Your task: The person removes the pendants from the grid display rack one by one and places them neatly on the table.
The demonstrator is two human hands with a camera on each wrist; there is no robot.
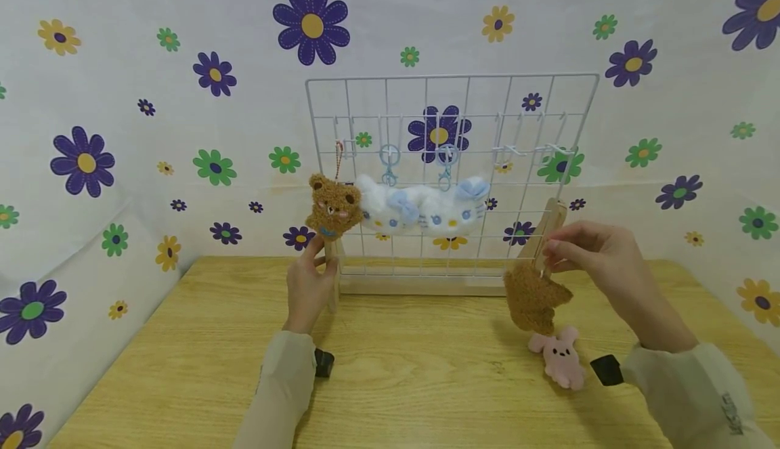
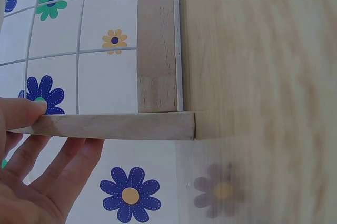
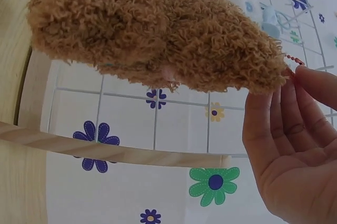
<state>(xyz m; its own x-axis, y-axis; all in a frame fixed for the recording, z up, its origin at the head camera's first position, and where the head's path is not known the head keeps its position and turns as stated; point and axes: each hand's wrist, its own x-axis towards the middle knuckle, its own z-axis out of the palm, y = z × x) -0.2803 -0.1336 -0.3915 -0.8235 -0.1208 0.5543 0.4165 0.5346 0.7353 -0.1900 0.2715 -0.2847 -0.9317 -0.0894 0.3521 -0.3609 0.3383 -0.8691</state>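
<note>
A white wire grid rack (image 1: 447,76) on wooden feet stands on the table. At its left end my left hand (image 1: 307,293) holds the wooden side post (image 2: 116,126), thumb on one face and fingers on the other. My right hand (image 1: 600,259) pinches the red bead chain (image 3: 293,58) of a curly brown plush keychain (image 1: 530,300), which hangs in front of the rack's right side, its face turned away. From the rack's hooks hang a brown teddy bear keychain (image 1: 334,210), just above my left hand, and two white cat plush keychains with blue bows, the right one (image 1: 453,213) beside the bear's neighbour.
A pink plush toy (image 1: 562,362) lies on the wooden table (image 1: 426,381), below the brown plush and near my right wrist. Bare hooks (image 1: 506,151) stick out at the grid's right side. Flower-patterned white cloth (image 1: 244,2) surrounds the table at the back and sides.
</note>
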